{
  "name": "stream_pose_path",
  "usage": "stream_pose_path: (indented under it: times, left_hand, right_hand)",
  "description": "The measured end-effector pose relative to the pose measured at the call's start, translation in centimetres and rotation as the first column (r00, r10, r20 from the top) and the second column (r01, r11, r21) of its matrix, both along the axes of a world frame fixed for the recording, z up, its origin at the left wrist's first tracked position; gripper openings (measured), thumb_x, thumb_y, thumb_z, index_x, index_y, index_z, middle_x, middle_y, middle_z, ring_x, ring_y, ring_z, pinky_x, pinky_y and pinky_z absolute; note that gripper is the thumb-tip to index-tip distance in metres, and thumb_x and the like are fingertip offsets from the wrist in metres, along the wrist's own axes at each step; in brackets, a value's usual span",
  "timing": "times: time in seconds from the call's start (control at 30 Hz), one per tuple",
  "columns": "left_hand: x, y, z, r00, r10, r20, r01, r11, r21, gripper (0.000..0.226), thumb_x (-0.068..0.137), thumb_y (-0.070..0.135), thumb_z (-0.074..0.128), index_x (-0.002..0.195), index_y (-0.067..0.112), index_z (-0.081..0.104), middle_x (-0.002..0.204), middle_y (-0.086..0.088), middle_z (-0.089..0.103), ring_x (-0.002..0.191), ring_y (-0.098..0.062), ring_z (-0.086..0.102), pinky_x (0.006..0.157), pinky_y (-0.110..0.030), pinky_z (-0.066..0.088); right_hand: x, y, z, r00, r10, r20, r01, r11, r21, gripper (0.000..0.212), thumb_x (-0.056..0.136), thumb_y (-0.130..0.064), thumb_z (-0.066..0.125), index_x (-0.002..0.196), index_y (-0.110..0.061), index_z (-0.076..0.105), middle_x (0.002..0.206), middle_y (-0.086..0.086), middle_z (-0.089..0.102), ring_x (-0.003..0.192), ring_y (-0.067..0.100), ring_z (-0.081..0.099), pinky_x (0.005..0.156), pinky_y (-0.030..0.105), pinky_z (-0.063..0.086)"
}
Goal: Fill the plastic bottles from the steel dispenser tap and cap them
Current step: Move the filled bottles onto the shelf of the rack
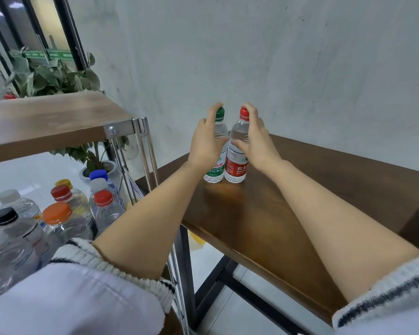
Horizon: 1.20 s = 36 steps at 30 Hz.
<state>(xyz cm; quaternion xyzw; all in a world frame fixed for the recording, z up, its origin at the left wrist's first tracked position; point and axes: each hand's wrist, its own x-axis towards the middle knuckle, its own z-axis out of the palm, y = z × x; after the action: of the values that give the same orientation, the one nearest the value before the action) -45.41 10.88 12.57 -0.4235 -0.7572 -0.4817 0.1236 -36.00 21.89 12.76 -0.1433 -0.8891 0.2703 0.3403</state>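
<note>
I counted two water-filled bottles on the desk [257, 213]: left hand [206, 140] gripped the green-capped bottle [215, 170], right hand [253, 139] the red-capped bottle [236, 168].

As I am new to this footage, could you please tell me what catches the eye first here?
The two hands stand out at the centre: the left hand grips the green-capped bottle and the right hand grips the red-capped bottle, both upright and side by side on the dark wooden table. At lower left, a crowd of bottles with mixed-colour caps sits below a wooden shelf.
</note>
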Motion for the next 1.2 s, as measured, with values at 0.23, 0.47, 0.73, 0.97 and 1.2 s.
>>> stream_pose_path:
  times: [0.23, 0.47, 0.73, 0.97, 1.2]
  left_hand:
    - [4.4, -3.0, -2.1, 0.999, -0.027, -0.039, 0.028, 0.999, 0.039, 0.07, 0.091, -0.002, 0.063, 0.147, 0.03, 0.035, 0.136, -0.007, 0.051, 0.123, -0.02, 0.05, 0.099, -0.033, 0.047]
    - [9.5, -7.5, -2.4, 0.999, -0.018, -0.036, 0.021, 0.997, 0.077, 0.069, 0.092, 0.002, 0.064, 0.149, 0.03, 0.035, 0.143, -0.003, 0.048, 0.131, -0.018, 0.045, 0.105, -0.028, 0.039]
    - [13.9, -16.1, -1.5, 0.999, -0.01, -0.033, 0.012, 0.998, 0.066, 0.077, 0.089, 0.014, 0.071, 0.15, 0.037, 0.03, 0.144, 0.002, 0.05, 0.131, -0.013, 0.047, 0.103, -0.028, 0.038]
    - [16.2, -24.8, -3.4, 0.999, -0.034, -0.008, 0.034, 0.997, 0.062, 0.076, 0.086, 0.018, 0.076, 0.148, 0.035, 0.036, 0.141, 0.012, 0.053, 0.123, 0.003, 0.049, 0.1, -0.007, 0.035]
    - [14.7, -31.1, -6.6, 0.992, 0.129, 0.015, -0.128, 0.992, -0.014, 0.077, 0.085, 0.019, 0.077, 0.147, 0.037, 0.035, 0.143, 0.012, 0.053, 0.122, 0.001, 0.051, 0.1, -0.017, 0.04]
  right_hand:
    - [4.3, -3.1, -2.2, 0.998, 0.004, -0.061, 0.0, 0.998, 0.065, 0.079, 0.094, -0.005, 0.063, 0.152, -0.037, 0.02, 0.141, 0.009, 0.039, 0.127, 0.021, 0.046, 0.099, 0.032, 0.042]
    - [9.0, -7.2, -2.6, 1.0, -0.007, -0.015, 0.01, 0.979, 0.204, 0.079, 0.094, -0.009, 0.064, 0.151, -0.039, 0.019, 0.15, 0.006, 0.032, 0.132, 0.027, 0.045, 0.096, 0.044, 0.051]
    - [14.2, -13.8, -2.1, 0.996, 0.093, -0.017, -0.088, 0.976, 0.201, 0.081, 0.093, -0.007, 0.064, 0.152, -0.04, 0.02, 0.15, 0.006, 0.034, 0.134, 0.026, 0.044, 0.097, 0.046, 0.049]
    - [15.8, -20.2, -1.9, 0.98, 0.201, 0.005, -0.2, 0.975, 0.099, 0.086, 0.089, -0.008, 0.071, 0.152, -0.042, 0.022, 0.149, -0.002, 0.04, 0.128, 0.016, 0.047, 0.097, 0.028, 0.042]
    - [12.4, -25.7, -5.5, 0.924, 0.374, 0.077, -0.356, 0.916, -0.184, 0.087, 0.086, -0.009, 0.074, 0.148, -0.045, 0.025, 0.148, -0.005, 0.044, 0.129, 0.006, 0.045, 0.106, 0.039, 0.043]
